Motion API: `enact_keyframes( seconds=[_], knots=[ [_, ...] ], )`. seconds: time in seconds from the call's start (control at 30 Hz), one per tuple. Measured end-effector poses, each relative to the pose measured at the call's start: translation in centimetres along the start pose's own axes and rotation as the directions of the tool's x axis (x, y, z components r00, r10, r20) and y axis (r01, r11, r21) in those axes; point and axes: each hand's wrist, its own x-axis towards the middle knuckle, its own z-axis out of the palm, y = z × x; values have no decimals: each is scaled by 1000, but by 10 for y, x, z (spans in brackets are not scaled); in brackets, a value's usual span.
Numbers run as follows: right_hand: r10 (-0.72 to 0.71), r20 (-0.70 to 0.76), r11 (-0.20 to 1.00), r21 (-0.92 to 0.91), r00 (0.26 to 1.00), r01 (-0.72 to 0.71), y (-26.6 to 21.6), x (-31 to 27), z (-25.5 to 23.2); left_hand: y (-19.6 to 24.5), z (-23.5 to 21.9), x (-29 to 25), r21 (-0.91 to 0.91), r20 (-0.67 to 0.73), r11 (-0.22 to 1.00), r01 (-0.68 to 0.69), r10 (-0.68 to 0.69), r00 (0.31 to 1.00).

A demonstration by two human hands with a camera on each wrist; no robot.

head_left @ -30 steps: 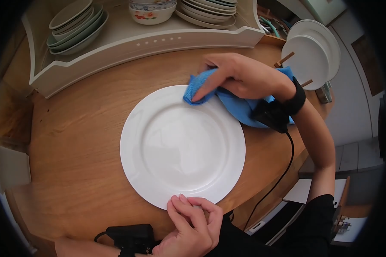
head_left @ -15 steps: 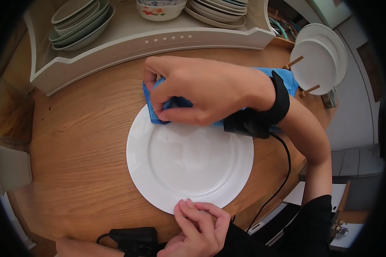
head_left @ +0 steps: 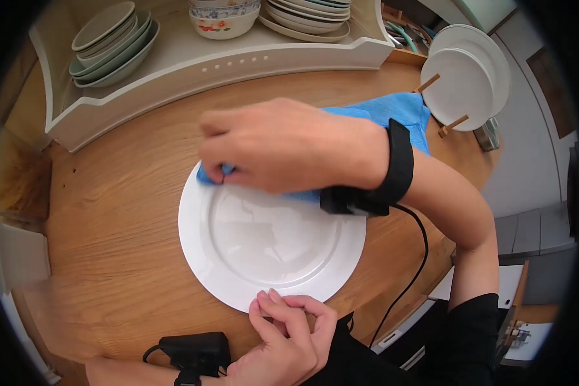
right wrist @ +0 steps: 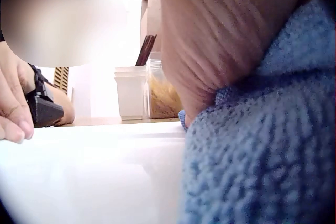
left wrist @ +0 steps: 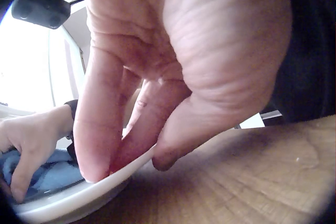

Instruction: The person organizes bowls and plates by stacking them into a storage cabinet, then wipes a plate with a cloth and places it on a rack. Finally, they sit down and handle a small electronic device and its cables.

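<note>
A large white plate (head_left: 273,248) lies in front of me, its near rim tilted up off the wooden table in the left wrist view. My left hand (head_left: 288,338) pinches that near rim, with the fingertips on top and the thumb (left wrist: 167,157) at the underside. At the far left of the plate, my right hand (head_left: 296,147) grips a blue cloth (head_left: 395,109) and presses a bunched corner onto the rim. The rest of the cloth trails right, behind the wrist. In the right wrist view the cloth (right wrist: 262,155) fills the right side, beside the plate's glossy surface.
A cream shelf (head_left: 174,80) at the back holds stacked dishes (head_left: 112,48), flowered bowls (head_left: 224,26) and plates (head_left: 309,19). White plates (head_left: 460,87) stand in a wooden rack (head_left: 453,125) at right. A black cable (head_left: 418,270) hangs from the right wrist.
My right hand has swept the cloth leftward along the plate's far rim, from the upper right to the upper left. The left hand keeps its pinch on the near rim.
</note>
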Motion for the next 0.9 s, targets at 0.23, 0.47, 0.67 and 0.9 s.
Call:
enact_keyframes(
  seconds=[0.23,0.47,0.67,0.9],
  knots=[
    [157,-15,986,58,988,-156,25,-35,-20,0,0,-3,9,9,1000,26,-26,1000],
    [345,32,930,125,938,-346,17,-89,-29,9,0,-2,30,31,998,53,-53,998],
    [400,176,866,250,900,-434,-16,-128,-34,8,0,-3,53,3,996,67,-67,998],
    [235,385,837,387,893,-387,-70,-145,-28,8,1,-2,77,-16,994,72,-71,997]
  ],
)
